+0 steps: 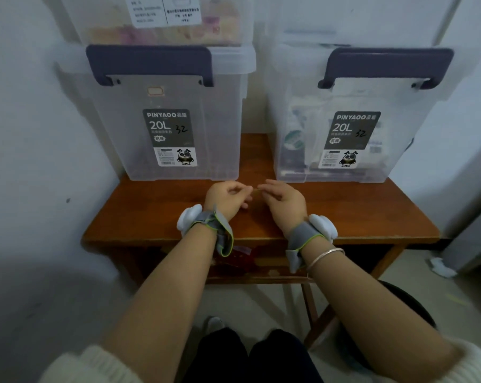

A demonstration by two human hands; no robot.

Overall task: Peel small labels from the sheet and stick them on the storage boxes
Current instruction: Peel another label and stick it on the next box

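Observation:
Two clear 20L storage boxes with dark purple handles stand at the back of a wooden table (151, 217). The left box (117, 128) carries a small orange-edged label (155, 91) under its handle. The right box (297, 111) holds packets. My left hand (228, 199) and my right hand (285, 201) meet over the table's middle, in front of the gap between the boxes. Both pinch the ends of a thin pale label strip (255, 189), which is seen almost edge-on and is hard to make out.
A third clear box (228, 26) is stacked on the left one. White walls close in on the left and right. A red packet (240, 254) lies under the tabletop, a dark stool (410, 308) stands at the lower right, and crumpled paper (441, 268) lies on the floor.

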